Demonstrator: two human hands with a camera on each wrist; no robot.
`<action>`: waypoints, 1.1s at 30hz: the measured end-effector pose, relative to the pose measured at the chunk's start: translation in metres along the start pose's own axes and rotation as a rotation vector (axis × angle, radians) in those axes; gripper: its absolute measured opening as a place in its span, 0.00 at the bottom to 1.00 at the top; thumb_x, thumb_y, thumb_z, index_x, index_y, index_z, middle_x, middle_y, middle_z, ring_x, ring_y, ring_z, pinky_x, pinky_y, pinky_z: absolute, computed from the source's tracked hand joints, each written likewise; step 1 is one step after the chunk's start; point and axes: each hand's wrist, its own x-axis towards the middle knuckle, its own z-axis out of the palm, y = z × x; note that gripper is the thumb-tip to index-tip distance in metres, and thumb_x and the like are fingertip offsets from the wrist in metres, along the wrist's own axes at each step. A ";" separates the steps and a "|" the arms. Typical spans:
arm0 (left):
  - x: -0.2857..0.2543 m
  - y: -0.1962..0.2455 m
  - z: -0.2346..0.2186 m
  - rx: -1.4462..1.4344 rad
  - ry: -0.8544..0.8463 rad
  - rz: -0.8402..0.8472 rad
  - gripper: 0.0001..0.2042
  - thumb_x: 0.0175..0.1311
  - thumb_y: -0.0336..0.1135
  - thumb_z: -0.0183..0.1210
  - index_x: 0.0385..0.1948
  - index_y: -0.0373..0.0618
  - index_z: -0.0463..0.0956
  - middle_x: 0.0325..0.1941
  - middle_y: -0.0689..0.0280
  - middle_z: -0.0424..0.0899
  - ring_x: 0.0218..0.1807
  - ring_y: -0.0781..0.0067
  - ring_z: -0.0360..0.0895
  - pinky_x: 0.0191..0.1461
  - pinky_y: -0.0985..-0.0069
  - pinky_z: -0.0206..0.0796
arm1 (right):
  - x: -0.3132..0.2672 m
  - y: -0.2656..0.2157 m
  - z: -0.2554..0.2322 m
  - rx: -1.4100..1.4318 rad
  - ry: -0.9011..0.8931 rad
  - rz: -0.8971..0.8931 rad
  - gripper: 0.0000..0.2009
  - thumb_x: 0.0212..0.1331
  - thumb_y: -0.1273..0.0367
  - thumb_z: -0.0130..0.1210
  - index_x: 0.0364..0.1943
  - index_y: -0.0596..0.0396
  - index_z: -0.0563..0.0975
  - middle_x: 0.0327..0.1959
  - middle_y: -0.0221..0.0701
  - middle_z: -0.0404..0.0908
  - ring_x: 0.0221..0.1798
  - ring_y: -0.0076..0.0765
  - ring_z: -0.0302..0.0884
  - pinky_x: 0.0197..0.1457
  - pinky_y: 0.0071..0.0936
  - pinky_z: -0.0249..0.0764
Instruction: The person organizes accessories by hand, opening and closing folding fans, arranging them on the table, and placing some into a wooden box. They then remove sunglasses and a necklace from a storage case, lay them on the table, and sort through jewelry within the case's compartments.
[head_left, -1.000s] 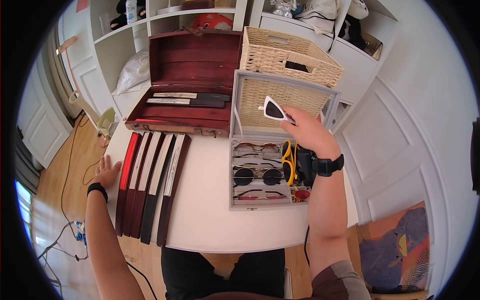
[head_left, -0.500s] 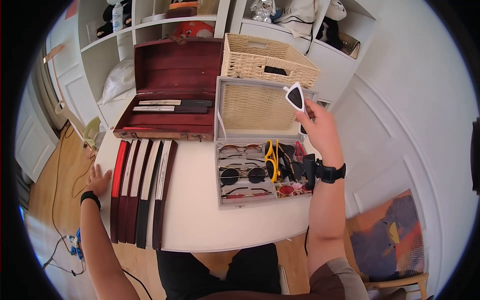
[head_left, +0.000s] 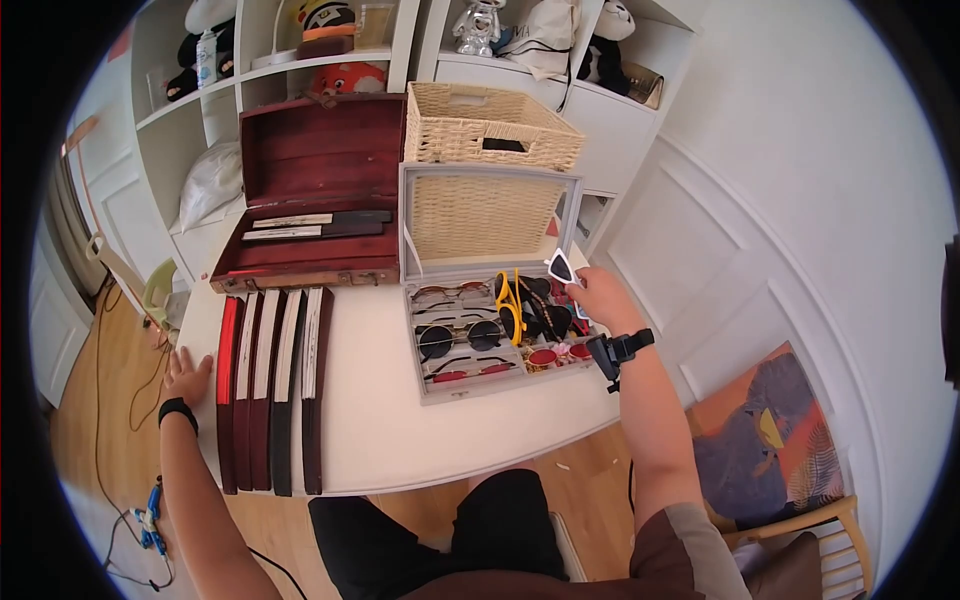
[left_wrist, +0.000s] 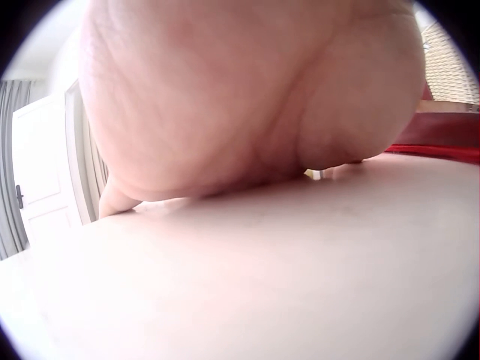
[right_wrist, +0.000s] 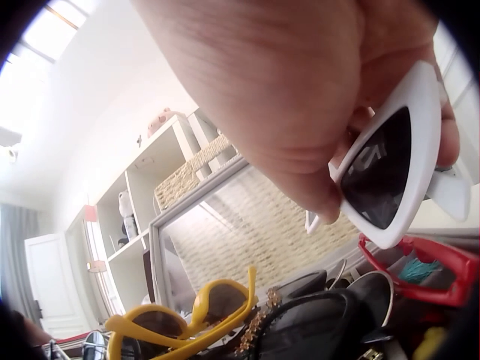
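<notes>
White-framed sunglasses (right_wrist: 394, 161) with dark lenses are pinched between the thumb and fingers of the right hand (head_left: 608, 300), above the back right part of a grey case (head_left: 470, 390) with its lid raised. In the case lie yellow sunglasses (head_left: 509, 308), round dark ones (head_left: 436, 341) and several others. Red frames (right_wrist: 442, 270) lie just below the white pair in the right wrist view. The left hand (head_left: 186, 378) rests with fingers spread on the table's left edge, beside a row of dark red and black folded fans (head_left: 228, 400); its palm faces the tabletop (left_wrist: 262, 262).
An open dark red chest (head_left: 320, 150) holding two similar folded pieces (head_left: 290, 220) stands at the back left. Behind the grey case is a woven basket (head_left: 480, 125). White shelves (head_left: 265, 70) rise behind, a panelled wall (head_left: 760, 180) stands to the right, and a chair (head_left: 850, 540) is at lower right.
The right hand has lowered the white sunglasses from in front of the raised lid to close above the case's right side. The head view has shifted; the left hand stays on the table.
</notes>
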 end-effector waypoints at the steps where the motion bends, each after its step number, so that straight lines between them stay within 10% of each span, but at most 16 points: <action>1: 0.005 -0.003 0.002 -0.003 0.002 0.002 0.45 0.67 0.73 0.41 0.80 0.58 0.39 0.86 0.62 0.32 0.83 0.39 0.33 0.84 0.53 0.33 | 0.002 -0.003 0.002 -0.047 -0.066 0.039 0.17 0.58 0.60 0.60 0.41 0.61 0.83 0.40 0.52 0.83 0.46 0.59 0.81 0.53 0.48 0.77; 22: -0.037 0.019 -0.022 -0.021 -0.069 -0.065 0.44 0.66 0.75 0.38 0.80 0.66 0.37 0.86 0.75 0.30 0.85 0.55 0.36 0.76 0.31 0.43 | 0.008 -0.024 0.018 -0.335 -0.148 0.089 0.15 0.58 0.59 0.59 0.37 0.58 0.85 0.38 0.49 0.85 0.43 0.56 0.84 0.48 0.49 0.79; 28: -0.045 0.023 -0.029 -0.022 -0.090 -0.077 0.45 0.66 0.75 0.38 0.80 0.66 0.37 0.86 0.75 0.30 0.85 0.54 0.36 0.75 0.28 0.41 | -0.010 -0.107 -0.016 -0.023 0.155 -0.178 0.15 0.60 0.61 0.61 0.43 0.58 0.83 0.40 0.41 0.84 0.40 0.48 0.84 0.44 0.42 0.79; 33: -0.050 0.025 -0.032 -0.018 -0.093 -0.070 0.44 0.67 0.75 0.38 0.80 0.66 0.37 0.86 0.74 0.29 0.85 0.55 0.36 0.75 0.28 0.40 | -0.044 -0.220 -0.006 0.244 -0.098 -0.698 0.14 0.61 0.61 0.61 0.44 0.56 0.81 0.36 0.37 0.81 0.39 0.43 0.81 0.43 0.39 0.76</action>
